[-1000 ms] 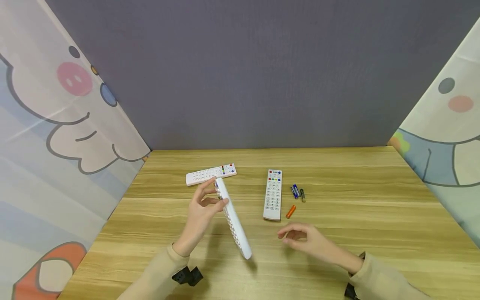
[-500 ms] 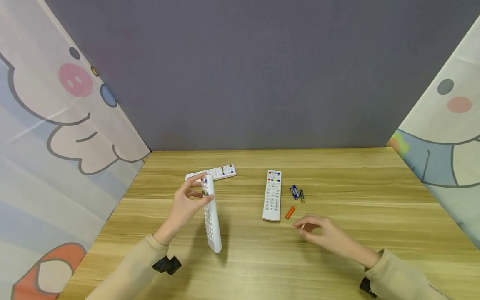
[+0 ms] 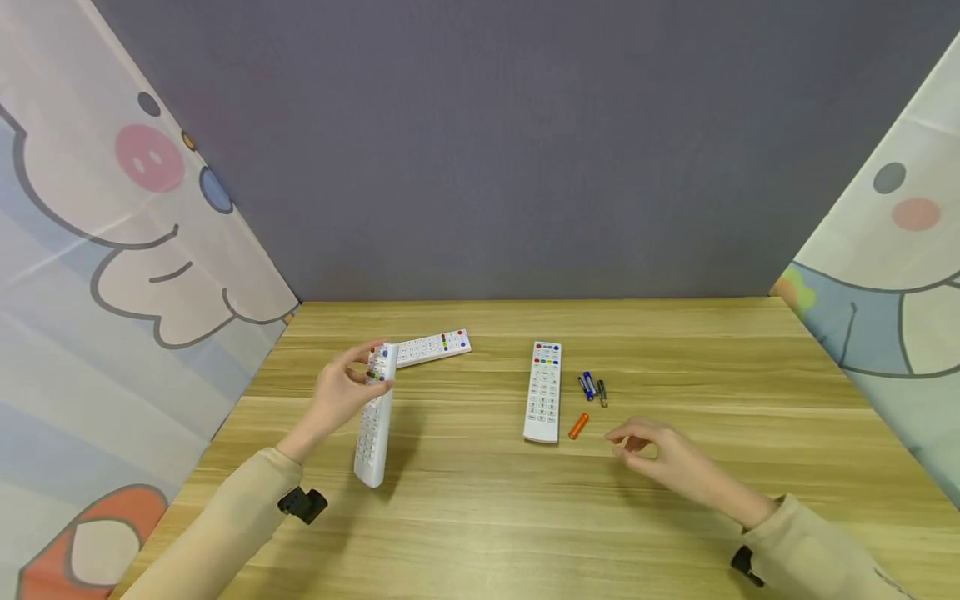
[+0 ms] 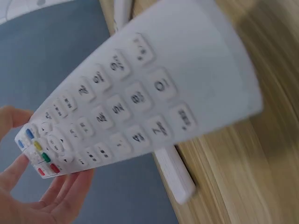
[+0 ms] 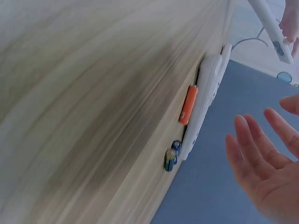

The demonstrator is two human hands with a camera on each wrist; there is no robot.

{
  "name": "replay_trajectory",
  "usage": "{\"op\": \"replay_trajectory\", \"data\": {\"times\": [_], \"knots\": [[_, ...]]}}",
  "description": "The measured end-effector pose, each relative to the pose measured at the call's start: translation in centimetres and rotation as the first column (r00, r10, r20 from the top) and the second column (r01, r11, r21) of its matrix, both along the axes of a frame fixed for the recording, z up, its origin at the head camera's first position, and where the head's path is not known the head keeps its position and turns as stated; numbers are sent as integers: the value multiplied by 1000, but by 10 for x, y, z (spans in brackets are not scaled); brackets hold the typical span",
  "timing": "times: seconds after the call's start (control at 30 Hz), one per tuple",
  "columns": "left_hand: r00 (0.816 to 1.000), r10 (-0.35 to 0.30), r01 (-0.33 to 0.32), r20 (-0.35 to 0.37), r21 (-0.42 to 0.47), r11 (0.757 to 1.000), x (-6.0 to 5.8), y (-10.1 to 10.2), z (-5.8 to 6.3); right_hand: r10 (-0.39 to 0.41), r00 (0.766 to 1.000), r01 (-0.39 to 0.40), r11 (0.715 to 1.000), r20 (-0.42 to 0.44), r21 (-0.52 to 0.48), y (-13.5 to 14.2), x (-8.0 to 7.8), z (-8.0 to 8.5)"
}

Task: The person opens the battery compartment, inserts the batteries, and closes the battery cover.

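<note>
My left hand [image 3: 339, 398] pinches a white remote control [image 3: 377, 425] by its upper end, between thumb and fingers. Held off the table, the remote tilts with its lower end toward me; its number keys and coloured buttons face the left wrist camera. Behind it lies a second white remote [image 3: 435, 347], partly covered in the head view. My right hand [image 3: 663, 457] hovers over the table with relaxed fingers and holds nothing. Closest to it is an orange battery [image 3: 578, 426]. A third white remote [image 3: 542, 392] lies face up to the left of that battery.
Beyond the orange battery lie blue batteries [image 3: 587, 386] and a dark battery [image 3: 602, 393], close together. The wooden table [image 3: 480, 533] ends at a grey back panel [image 3: 525, 150]. Printed cartoon curtains [image 3: 67, 317] stand at both sides.
My left hand has carried the held remote leftward, and its button side has turned more into the head view. My right hand has moved to the right, away from the middle remote.
</note>
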State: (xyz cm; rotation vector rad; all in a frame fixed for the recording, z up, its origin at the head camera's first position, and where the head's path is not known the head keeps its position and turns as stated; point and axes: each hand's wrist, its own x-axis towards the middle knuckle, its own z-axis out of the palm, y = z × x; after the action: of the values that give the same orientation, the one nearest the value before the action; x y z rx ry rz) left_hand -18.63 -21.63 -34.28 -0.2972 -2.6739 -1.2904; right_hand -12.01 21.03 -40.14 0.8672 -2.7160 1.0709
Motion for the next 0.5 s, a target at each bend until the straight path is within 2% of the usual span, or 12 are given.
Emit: {"op": "replay_trajectory", "data": {"times": [0.1,0.23,0.4,0.5], "knots": [[1000,6,-7,-4,-98,995,-7,-13,-2,-10,998,12,1000,-54,21,3,-1,0],[1000,30,-31,-9,-216,976,-18,-32,-5,-9,989,15,999,-150,36,8,-3,-5],[997,75,-67,15,-300,952,-26,-52,-9,-30,964,53,995,-266,80,15,-7,-10],[995,96,-81,26,-353,932,-29,-61,-11,-48,951,83,991,-307,103,19,-9,-9]]}}
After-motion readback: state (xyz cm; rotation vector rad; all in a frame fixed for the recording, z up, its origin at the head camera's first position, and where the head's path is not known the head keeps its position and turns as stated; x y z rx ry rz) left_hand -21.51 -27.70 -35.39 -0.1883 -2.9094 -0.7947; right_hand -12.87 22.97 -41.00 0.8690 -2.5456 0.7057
